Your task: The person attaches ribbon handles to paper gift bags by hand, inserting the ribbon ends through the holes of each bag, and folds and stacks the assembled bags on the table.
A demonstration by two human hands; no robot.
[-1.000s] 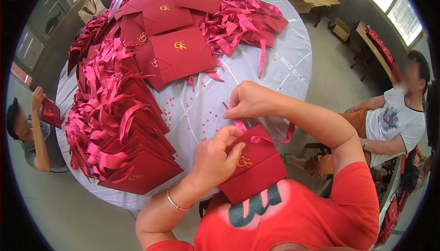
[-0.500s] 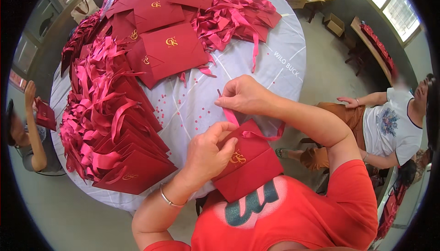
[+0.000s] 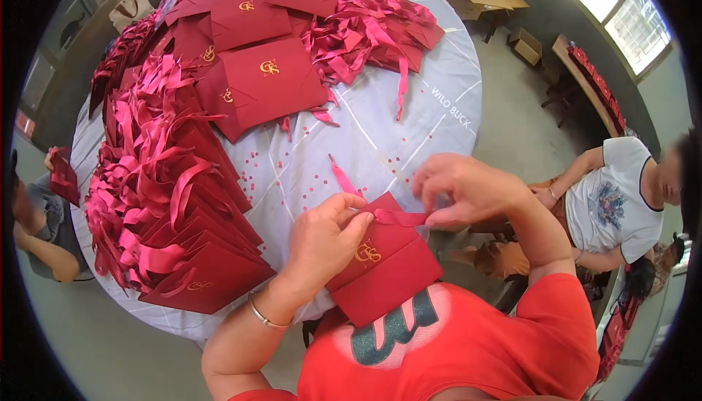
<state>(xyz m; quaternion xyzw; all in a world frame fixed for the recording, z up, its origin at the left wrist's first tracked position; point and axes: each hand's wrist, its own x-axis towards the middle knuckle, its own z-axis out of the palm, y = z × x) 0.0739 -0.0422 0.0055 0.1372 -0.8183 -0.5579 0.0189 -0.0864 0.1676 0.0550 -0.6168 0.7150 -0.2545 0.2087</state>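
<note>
A small red paper gift bag [image 3: 387, 265] with a gold emblem is tilted against the front of my red shirt. My left hand [image 3: 329, 240] pinches its upper left edge, thumb on the front face. A pink ribbon [image 3: 398, 217] crosses the bag's top toward the right. Another ribbon end [image 3: 341, 177] sticks up beyond my left fingers, over the table. At the bag's right side is my right hand [image 3: 468, 192], fingers curved and apart from the thumb. The ribbon's right part reaches that thumb and is hidden behind the hand.
A round table [image 3: 365, 134] with a pale cloth carries a long row of ribboned bags [image 3: 172, 196] at left. Flat red bags [image 3: 274, 83] and tangled ribbons lie farther back. Small red dots are scattered about. One person [image 3: 44, 233] is at left, another [image 3: 614, 196] at right.
My right hand has let go of the upper ribbon end and moved right and down to the ribbon on the bag's right. My left hand still pinches the bag.
</note>
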